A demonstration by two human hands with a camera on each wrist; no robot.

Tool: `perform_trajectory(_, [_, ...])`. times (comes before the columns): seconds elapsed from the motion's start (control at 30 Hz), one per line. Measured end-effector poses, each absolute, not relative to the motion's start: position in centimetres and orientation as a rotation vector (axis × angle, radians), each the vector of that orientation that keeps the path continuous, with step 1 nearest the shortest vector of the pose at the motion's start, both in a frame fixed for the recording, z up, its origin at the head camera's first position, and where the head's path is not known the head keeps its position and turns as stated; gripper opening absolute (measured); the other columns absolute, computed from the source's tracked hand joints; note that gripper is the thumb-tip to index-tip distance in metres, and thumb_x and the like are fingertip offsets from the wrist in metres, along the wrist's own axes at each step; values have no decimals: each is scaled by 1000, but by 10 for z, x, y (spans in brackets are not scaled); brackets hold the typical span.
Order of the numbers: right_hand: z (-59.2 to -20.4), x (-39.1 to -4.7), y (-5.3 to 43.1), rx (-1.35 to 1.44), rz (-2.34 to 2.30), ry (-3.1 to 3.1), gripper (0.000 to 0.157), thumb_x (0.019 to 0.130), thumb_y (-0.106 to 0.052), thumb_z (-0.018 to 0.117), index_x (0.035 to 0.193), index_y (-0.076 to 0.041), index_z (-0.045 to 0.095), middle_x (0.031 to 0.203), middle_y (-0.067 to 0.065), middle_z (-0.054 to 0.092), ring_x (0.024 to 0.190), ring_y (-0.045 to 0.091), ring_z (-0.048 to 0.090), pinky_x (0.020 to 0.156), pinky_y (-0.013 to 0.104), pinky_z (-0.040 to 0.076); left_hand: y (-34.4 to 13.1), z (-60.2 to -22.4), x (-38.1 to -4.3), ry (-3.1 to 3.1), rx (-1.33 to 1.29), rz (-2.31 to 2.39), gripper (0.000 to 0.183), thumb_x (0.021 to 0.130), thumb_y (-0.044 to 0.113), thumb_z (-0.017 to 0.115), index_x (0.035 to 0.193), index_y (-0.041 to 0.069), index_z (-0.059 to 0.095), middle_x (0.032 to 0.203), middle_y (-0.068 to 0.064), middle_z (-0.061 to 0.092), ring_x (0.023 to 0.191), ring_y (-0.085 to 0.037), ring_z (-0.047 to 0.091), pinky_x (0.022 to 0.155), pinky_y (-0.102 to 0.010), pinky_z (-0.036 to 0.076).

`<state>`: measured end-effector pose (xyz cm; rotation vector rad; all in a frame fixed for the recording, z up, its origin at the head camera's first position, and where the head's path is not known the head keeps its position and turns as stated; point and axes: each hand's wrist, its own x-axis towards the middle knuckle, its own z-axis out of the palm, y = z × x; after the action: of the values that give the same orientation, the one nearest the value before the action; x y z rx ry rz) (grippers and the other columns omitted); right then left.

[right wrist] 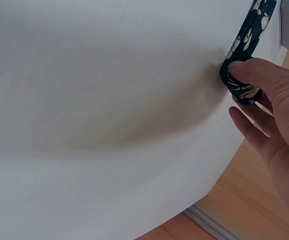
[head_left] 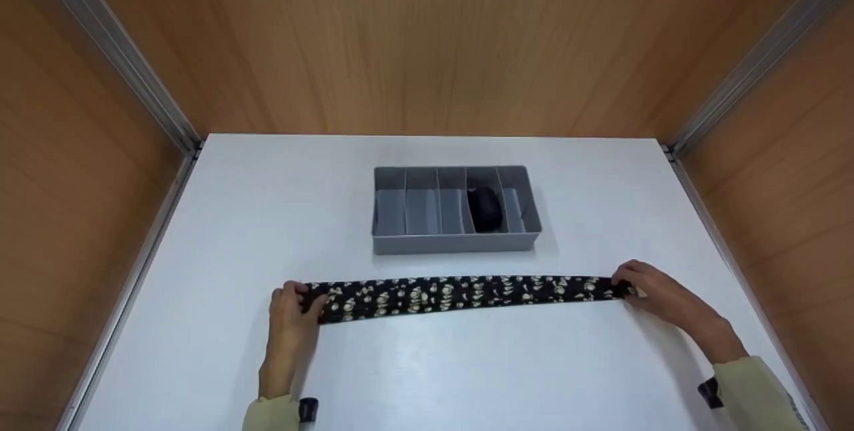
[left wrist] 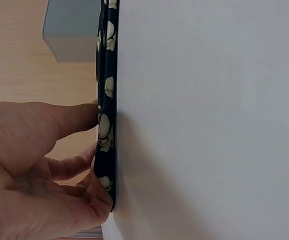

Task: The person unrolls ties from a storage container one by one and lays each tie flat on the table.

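A long, flat folded strip of black cloth (head_left: 447, 294) with a cream floral print lies across the white table, wider at its left end. My left hand (head_left: 289, 324) is at that end. In the left wrist view its thumb (left wrist: 79, 117) and fingers rest on the cloth (left wrist: 106, 90) from above, spread apart, one fingertip right at the end edge. At the narrower end, my right hand (head_left: 667, 297) pinches the cloth. The right wrist view shows the thumb (right wrist: 252, 70) on top of the turned-over end (right wrist: 244, 94), with fingertips against its far side.
Behind the cloth stands a grey divided box (head_left: 454, 243) with several compartments. A dark rolled bundle (head_left: 486, 209) sits in the second compartment from the right. Wood-grain panels (head_left: 427, 44) enclose the table (head_left: 267, 211) at the back and both sides.
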<state>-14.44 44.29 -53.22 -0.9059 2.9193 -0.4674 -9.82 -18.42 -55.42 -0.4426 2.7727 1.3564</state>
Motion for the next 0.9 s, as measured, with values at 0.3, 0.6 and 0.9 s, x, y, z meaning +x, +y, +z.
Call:
perform_trajectory(0.3, [-535, -146, 452, -918, -500, 2931, 43, 74, 17, 82, 104, -12, 69, 112, 3, 64, 102, 23, 64, 81, 36, 56, -185, -555, -96, 2790, -436, 1363, 36, 100, 11, 67, 123, -10, 50, 114, -27, 48, 108, -39, 49, 92, -51, 43])
perform_trajectory(0.6, [-536, -144, 458, -924, -472, 2980, 45, 71, 19, 83, 101, -10, 68, 110, 6, 64, 100, 23, 63, 79, 35, 56, -185, -555, -97, 2775, -447, 1360, 36, 101, 12, 66, 124, -10, 50, 115, -26, 48, 109, -38, 49, 93, -51, 43])
perform_trajectory(0.9, [-538, -143, 463, -922, -478, 2982, 45, 70, 19, 82, 101, -10, 68, 110, 4, 63, 98, 20, 62, 78, 36, 56, -185, -556, -98, 2776, -437, 1358, 36, 101, 12, 66, 124, -10, 49, 115, -26, 48, 110, -39, 49, 94, -51, 43])
